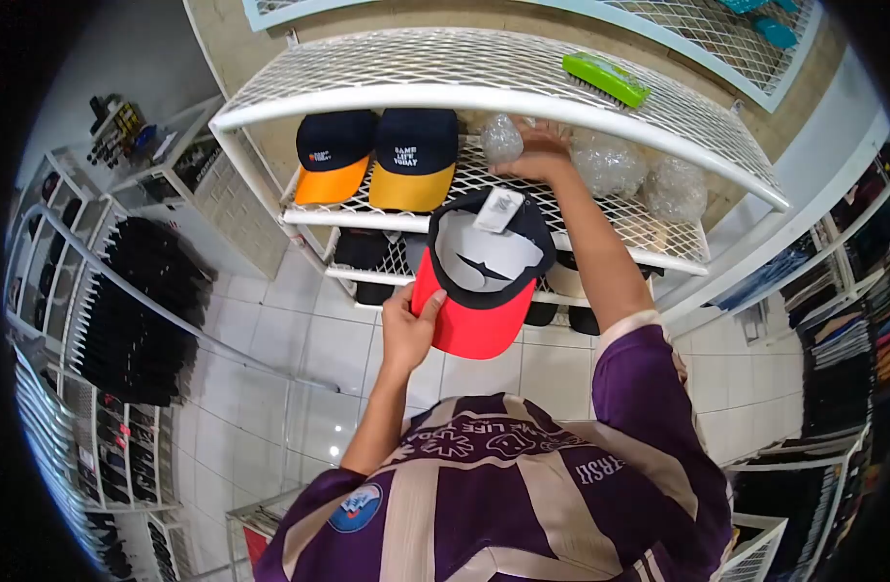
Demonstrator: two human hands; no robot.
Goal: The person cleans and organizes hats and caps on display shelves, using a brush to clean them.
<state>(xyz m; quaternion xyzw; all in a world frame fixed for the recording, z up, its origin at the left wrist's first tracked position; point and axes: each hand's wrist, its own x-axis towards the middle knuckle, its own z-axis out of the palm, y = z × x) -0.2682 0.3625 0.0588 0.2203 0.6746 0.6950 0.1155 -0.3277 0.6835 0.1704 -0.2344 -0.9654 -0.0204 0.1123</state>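
Note:
My left hand (409, 328) grips the side of a cap (479, 325) with a red brim, its thumb on the brim. The cap is turned with its inside up, showing a white lining, a dark band and a white tag (499, 210). On the shelf, my right hand (539, 151) reaches in beside a ball of crumpled clear plastic (502, 140); its fingers are partly hidden, and whether they grip the ball is unclear. More plastic balls (608, 165) lie to its right. Two dark caps with orange (333, 182) and yellow (412, 184) brims stand at the left.
A green brush (606, 80) lies on the white mesh top shelf (416, 68). The front rail (503, 105) runs above my right forearm. Lower shelves hold more caps. Racks of dark clothes (135, 310) stand at the left, with folded clothes (842, 335) at the right.

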